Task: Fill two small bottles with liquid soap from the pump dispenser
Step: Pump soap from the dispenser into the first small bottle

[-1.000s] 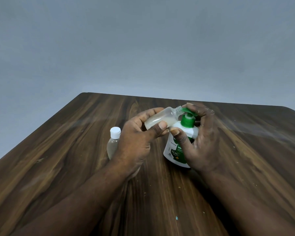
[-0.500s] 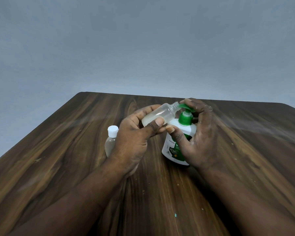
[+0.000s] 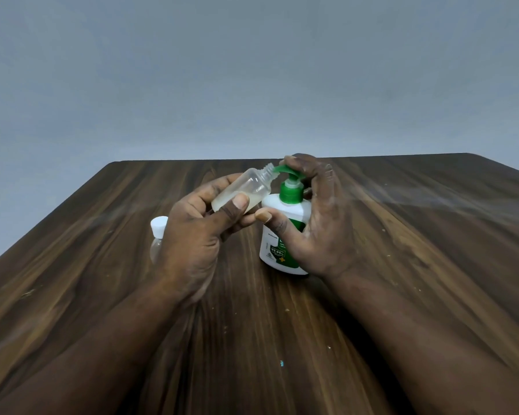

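Head: left hand (image 3: 192, 235) tilts bottle (image 3: 249, 187) at dispenser (image 3: 283, 212).

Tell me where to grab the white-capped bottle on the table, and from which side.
Probably best: pinch the capped bottle round its clear body just under the white cap, coming from its left. It stands upright, and the left hand covers its right side.
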`<control>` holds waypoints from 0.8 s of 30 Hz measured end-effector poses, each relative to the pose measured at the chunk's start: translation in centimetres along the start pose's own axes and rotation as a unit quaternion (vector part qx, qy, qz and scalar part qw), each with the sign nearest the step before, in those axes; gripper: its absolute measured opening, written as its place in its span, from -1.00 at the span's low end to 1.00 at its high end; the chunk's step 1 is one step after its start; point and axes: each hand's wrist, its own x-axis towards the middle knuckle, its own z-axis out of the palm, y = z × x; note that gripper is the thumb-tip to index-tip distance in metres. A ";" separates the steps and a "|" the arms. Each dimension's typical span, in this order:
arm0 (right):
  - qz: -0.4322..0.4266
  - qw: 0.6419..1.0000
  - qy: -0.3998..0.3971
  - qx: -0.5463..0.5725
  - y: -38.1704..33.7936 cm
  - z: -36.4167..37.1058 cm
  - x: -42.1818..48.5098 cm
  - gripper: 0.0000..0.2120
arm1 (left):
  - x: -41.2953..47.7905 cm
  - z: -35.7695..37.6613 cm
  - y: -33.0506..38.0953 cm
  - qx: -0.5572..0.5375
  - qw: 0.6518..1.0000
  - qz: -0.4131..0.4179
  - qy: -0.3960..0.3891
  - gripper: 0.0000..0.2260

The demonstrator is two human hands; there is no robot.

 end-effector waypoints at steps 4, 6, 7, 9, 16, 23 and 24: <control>0.011 1.000 0.004 0.005 -0.1 0.3 -0.1 -0.29 | 0.0 0.0 0.1 0.004 1.000 -0.002 0.003 -0.60; 0.012 1.000 0.010 0.010 -0.1 0.5 -0.2 -0.29 | 0.0 0.0 0.1 0.008 1.000 -0.003 0.003 -0.60; 0.014 1.000 0.012 0.012 -0.1 0.5 -0.3 -0.30 | -0.1 0.0 0.1 0.012 1.000 -0.003 0.001 -0.60; 0.017 1.000 0.010 0.010 -0.1 0.7 -0.4 -0.30 | -0.2 0.1 0.1 0.015 1.000 -0.004 -0.001 -0.62; 0.009 1.000 0.008 0.009 0.3 0.4 -0.3 -0.32 | -0.2 0.1 0.0 0.017 1.000 -0.004 0.003 -0.62; 0.011 1.000 0.017 0.012 0.2 0.5 -0.3 -0.34 | -0.2 0.3 0.1 -0.005 1.000 -0.003 0.008 -0.64; 0.014 1.000 0.020 0.011 0.2 0.5 -0.3 -0.33 | -0.2 0.3 0.1 -0.007 1.000 -0.002 0.007 -0.63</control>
